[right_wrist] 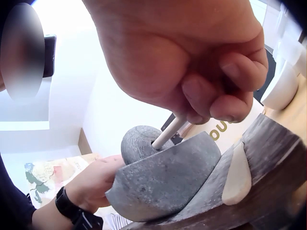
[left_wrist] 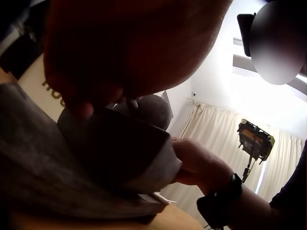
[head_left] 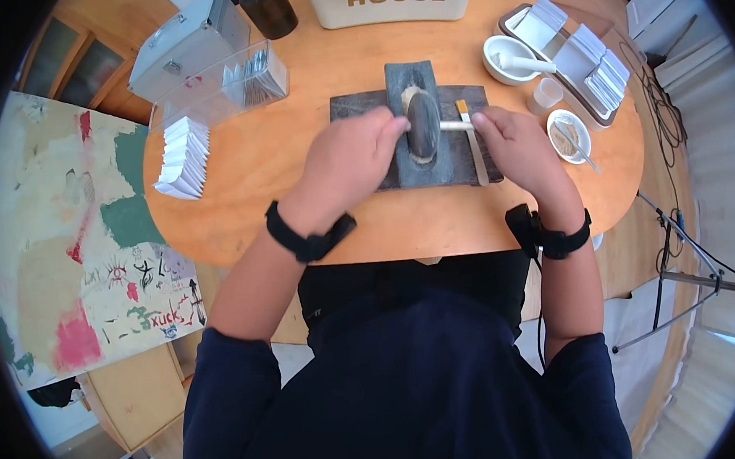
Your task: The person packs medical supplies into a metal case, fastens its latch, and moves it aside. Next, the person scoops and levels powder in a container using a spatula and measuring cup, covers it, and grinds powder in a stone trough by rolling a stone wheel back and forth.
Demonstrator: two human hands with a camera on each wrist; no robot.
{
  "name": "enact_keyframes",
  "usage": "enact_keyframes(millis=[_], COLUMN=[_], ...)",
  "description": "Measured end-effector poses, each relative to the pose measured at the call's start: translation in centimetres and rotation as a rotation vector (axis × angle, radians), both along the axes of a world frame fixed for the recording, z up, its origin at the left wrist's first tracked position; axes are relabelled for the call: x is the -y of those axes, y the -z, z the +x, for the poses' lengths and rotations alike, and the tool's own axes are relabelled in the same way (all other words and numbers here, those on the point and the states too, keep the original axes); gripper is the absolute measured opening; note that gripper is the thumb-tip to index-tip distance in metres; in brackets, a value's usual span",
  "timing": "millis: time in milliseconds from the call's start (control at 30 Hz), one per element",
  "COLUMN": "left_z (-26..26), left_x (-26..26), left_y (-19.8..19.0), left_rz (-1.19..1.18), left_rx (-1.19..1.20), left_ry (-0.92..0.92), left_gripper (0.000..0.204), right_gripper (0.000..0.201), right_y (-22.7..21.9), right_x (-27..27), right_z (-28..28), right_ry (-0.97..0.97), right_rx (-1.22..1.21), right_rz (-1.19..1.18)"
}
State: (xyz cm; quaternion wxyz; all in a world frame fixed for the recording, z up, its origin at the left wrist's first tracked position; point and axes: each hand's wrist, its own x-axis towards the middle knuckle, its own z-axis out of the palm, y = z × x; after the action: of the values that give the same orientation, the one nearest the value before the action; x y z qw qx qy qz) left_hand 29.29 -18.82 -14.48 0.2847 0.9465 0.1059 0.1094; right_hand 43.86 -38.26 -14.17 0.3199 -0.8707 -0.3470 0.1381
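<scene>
A grey stone grinding wheel point(head_left: 424, 125) stands upright in the groove of a stone grinding trough point(head_left: 407, 74), with some pale powder in the groove at both ends of the wheel. A white axle handle point(head_left: 456, 126) runs through its middle. My left hand point(head_left: 348, 157) grips the handle's left end, its fingers curled. On the other side my right hand point(head_left: 524, 146) holds the right end, fingers curled round it in the right wrist view. Beneath the trough lies a dark board point(head_left: 354, 111). A flat brush point(head_left: 476, 156) rests on that board beside the right hand.
To the right are a bowl of brown powder point(head_left: 581, 135) with a spoon, a small clear cup point(head_left: 546, 95), a white mortar point(head_left: 496, 48) with pestle, and a tray point(head_left: 601, 119) of paper packets. Folded papers point(head_left: 185, 159) and a clear box point(head_left: 274, 79) stand left.
</scene>
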Motion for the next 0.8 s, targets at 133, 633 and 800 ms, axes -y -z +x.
enact_keyframes(millis=[133, 633, 800], left_z=[1.4, -0.3, 0.2], left_x=[-0.5, 0.0, -0.6], left_y=[0.9, 0.6, 1.7], left_rz=[-0.01, -0.002, -0.1], left_rx=[0.081, 0.072, 0.011], left_ry=[-0.068, -0.039, -0.112], left_gripper=[0.035, 0.036, 0.037], right_gripper=[0.039, 0.039, 0.037], right_y=[0.8, 1.1, -0.2], right_x=[-0.8, -0.8, -1.3], right_z=[-0.2, 0.0, -0.8], right_ry=[0.031, -0.007, 0.017], right_rx=[0.031, 0.047, 0.08], right_rz=[0.034, 0.12, 0.049])
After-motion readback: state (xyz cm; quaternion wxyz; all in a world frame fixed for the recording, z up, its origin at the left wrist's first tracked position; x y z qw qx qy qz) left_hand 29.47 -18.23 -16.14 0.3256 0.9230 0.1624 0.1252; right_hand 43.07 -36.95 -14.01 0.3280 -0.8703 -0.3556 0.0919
